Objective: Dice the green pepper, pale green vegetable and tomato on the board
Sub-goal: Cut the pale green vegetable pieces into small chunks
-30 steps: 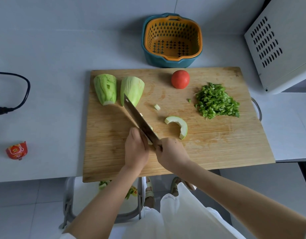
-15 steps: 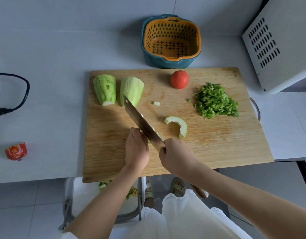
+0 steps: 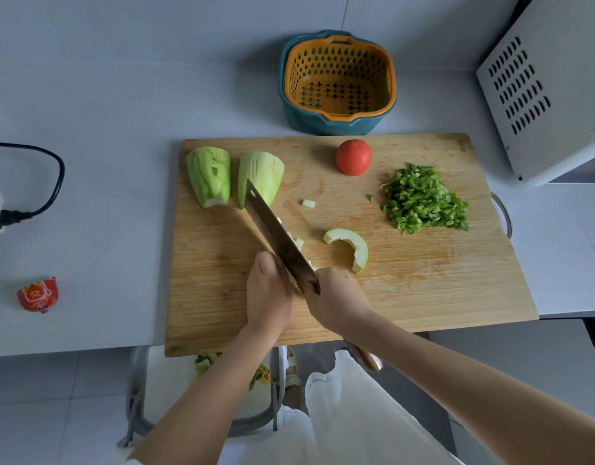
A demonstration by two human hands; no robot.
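The right hand grips the knife. The left hand curls over small pale bits, maybe holding some. The tomato and green pile sit beyond.

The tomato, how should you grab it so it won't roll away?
Cup the tomato from above, fingers around its rounded sides. It sits alone on the cutting board, whole and round with no flat face showing, so a pinch from one side might push it rolling.

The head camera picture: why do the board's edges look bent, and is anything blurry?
Head view: the wide-angle lens bows the cutting board edges; light is soft and even, shadows faint; the knife and tomato look sharp, with no glare showing.
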